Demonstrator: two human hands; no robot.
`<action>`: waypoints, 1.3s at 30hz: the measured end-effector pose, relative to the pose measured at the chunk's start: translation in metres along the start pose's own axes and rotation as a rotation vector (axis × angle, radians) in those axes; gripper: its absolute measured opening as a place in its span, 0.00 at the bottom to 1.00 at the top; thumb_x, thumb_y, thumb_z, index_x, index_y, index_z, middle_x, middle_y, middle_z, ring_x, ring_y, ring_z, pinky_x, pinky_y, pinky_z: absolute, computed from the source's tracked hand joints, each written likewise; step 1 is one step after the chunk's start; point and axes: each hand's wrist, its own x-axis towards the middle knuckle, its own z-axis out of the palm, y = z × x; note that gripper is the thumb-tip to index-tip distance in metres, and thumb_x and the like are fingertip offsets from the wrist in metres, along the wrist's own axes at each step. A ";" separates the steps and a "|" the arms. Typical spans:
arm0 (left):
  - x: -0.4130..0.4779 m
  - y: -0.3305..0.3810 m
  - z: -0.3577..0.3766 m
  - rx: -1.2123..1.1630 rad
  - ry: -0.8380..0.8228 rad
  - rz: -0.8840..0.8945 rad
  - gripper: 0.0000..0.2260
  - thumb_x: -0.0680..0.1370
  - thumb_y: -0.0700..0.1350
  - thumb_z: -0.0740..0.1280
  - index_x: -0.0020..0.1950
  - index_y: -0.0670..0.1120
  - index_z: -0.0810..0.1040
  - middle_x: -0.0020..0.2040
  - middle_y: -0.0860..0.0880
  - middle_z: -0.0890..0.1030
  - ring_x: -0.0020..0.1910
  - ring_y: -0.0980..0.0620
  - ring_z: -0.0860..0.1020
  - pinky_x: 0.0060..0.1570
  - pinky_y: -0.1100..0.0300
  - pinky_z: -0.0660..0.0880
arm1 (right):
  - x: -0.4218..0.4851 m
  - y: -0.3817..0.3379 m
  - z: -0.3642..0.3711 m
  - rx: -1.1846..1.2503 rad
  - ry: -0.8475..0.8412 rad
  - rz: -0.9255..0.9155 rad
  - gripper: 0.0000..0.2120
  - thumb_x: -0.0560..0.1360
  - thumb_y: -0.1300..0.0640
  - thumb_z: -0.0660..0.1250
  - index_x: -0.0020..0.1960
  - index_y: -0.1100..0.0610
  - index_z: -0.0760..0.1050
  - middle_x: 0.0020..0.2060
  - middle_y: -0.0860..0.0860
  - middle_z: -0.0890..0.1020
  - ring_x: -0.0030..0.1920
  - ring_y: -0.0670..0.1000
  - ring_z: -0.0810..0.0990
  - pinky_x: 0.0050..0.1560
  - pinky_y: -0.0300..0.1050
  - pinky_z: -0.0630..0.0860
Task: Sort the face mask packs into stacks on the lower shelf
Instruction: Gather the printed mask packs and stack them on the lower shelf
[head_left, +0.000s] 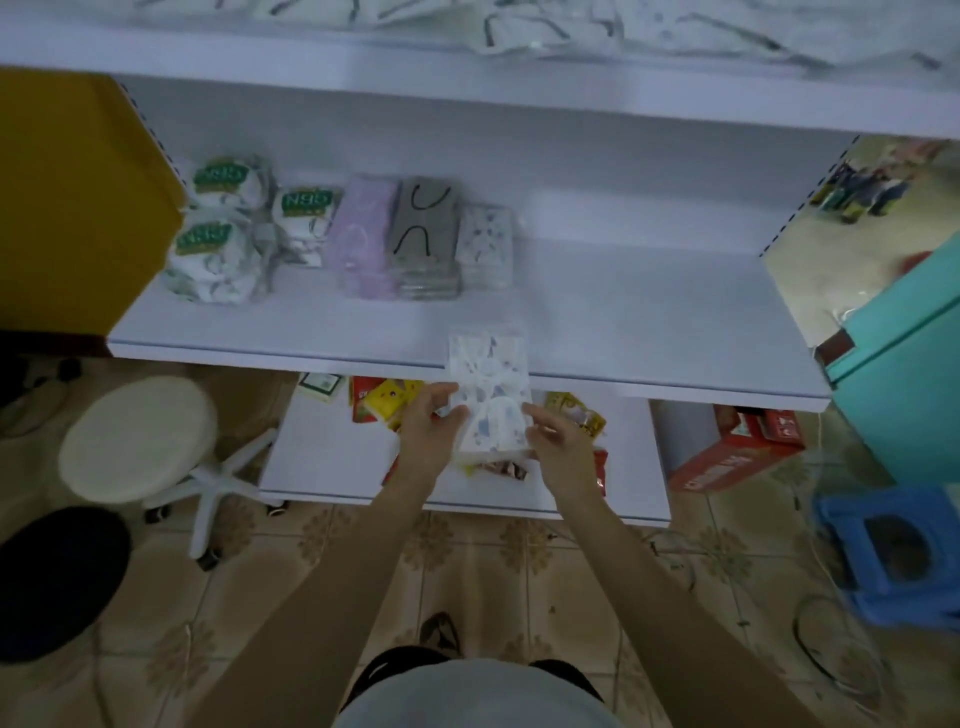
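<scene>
My left hand and my right hand hold one white face mask pack with blue print between them, its far end over the front edge of the white shelf. On that shelf stand stacks: white packs with green labels, a lilac stack, a grey stack with black ear loops, and a white blue-printed stack. More loose mask packs lie on the shelf above.
A lower white shelf carries red and yellow packets. A white stool stands at left, a red box and a blue stool at right, beside a teal cabinet. A yellow panel bounds the shelf's left end.
</scene>
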 end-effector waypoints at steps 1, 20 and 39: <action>0.009 0.000 0.002 0.009 -0.016 0.012 0.13 0.76 0.31 0.64 0.61 0.33 0.73 0.48 0.51 0.73 0.45 0.71 0.74 0.41 0.76 0.70 | 0.008 -0.001 0.004 0.021 0.014 0.027 0.14 0.78 0.68 0.60 0.62 0.61 0.74 0.45 0.47 0.78 0.42 0.50 0.77 0.46 0.46 0.79; 0.274 0.021 0.008 0.687 -0.088 0.332 0.20 0.78 0.39 0.64 0.69 0.37 0.68 0.68 0.37 0.70 0.66 0.41 0.71 0.65 0.60 0.62 | 0.311 -0.062 0.059 0.203 0.067 0.095 0.18 0.75 0.72 0.62 0.64 0.63 0.73 0.64 0.57 0.74 0.49 0.53 0.76 0.48 0.42 0.76; 0.276 0.015 -0.001 0.722 -0.029 0.254 0.19 0.78 0.38 0.63 0.69 0.38 0.70 0.68 0.40 0.72 0.68 0.43 0.69 0.68 0.61 0.59 | 0.348 -0.049 0.067 -0.676 -0.054 -0.154 0.22 0.80 0.53 0.59 0.73 0.51 0.63 0.72 0.53 0.64 0.71 0.57 0.62 0.69 0.45 0.54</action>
